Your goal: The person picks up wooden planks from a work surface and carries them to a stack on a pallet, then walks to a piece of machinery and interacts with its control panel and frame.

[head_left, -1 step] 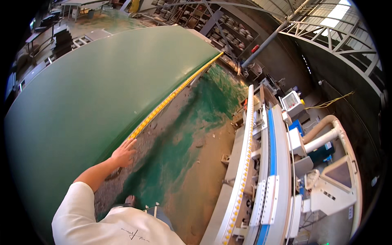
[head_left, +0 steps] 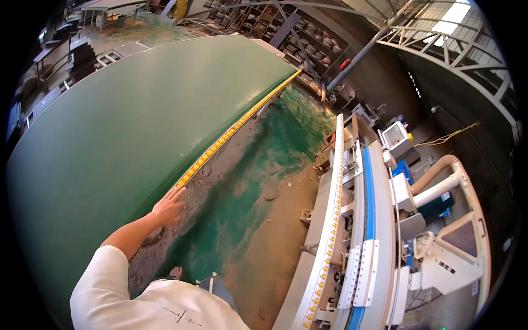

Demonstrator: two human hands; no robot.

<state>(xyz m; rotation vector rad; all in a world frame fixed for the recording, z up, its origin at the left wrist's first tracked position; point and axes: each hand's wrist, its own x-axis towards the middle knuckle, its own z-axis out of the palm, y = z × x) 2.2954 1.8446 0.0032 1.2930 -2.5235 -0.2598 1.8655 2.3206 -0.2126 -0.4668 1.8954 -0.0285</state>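
Note:
My left hand [head_left: 168,207] reaches out with its fingers extended and a little apart, holding nothing. Its fingertips are at the near end of the visible strip of yellow rollers [head_left: 220,142]; whether they touch it I cannot tell for sure. That strip runs along the right edge of a broad green flat surface [head_left: 132,115], which looks like a belt or a large table top. My right hand is out of the picture.
To the right stands a long machine with a white rail of small yellow rollers [head_left: 331,220], a blue strip [head_left: 368,192], a control screen [head_left: 395,136] and a beige hose [head_left: 440,165]. Between lies a dusty green-and-brown floor [head_left: 247,192]. Shelves [head_left: 308,44] stand at the back.
The view has shifted very slightly. My left hand stays at the roller strip with its fingers extended.

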